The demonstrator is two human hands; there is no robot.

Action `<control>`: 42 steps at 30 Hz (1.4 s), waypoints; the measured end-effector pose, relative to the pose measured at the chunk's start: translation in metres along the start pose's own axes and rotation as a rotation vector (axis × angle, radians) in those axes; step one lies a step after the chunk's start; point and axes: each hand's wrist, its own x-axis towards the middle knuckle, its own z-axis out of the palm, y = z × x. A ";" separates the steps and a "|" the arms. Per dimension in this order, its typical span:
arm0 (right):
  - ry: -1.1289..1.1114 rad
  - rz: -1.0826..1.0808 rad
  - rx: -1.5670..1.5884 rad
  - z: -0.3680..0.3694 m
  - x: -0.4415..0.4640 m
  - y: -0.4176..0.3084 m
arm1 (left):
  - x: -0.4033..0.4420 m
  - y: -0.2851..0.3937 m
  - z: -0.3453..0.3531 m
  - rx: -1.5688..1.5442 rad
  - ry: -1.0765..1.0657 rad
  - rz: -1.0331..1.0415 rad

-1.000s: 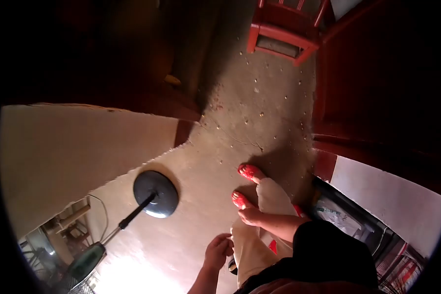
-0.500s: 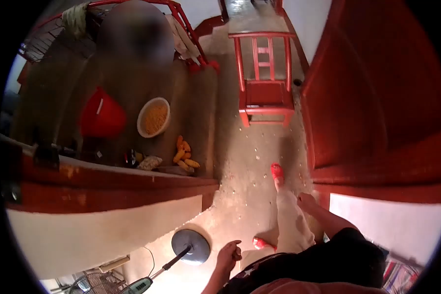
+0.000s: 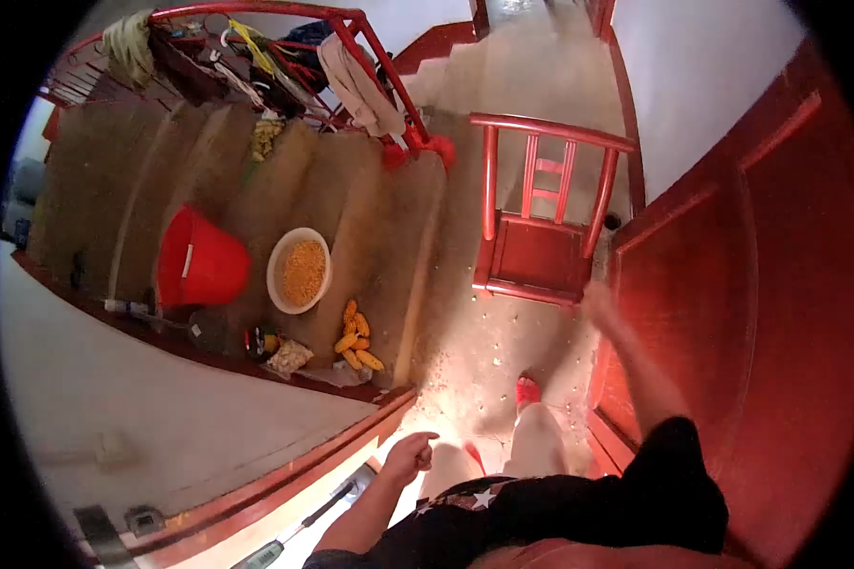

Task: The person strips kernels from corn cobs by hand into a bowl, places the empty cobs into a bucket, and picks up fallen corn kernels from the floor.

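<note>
Now, here's the chair (image 3: 533,254), standing on the floor (image 3: 455,351) ahead of the person, between the steps (image 3: 389,247) and the big red door (image 3: 797,284). It's red all over with a glossy catch of light on its frame; the seat is flat and squarish, its middle a darker red, and it faces this way. Behind that rises the backrest — a gently bowed top rail, an upright at either side, two slim bars down the centre joined by short crosspieces. The right hand (image 3: 598,305) is out by the seat's front corner, badly blurred — grip or no grip, touching or just beside, I can't tell. The left hand (image 3: 411,457) is low and well apart from the chair, fingers loosely curled, forefinger out, nothing visible in it. Small pale bits (image 3: 496,361) dot the floor.
</note>
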 end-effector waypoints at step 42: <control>0.224 0.459 0.022 -0.330 0.347 -0.111 | 0.258 0.548 0.038 0.373 -0.316 -0.146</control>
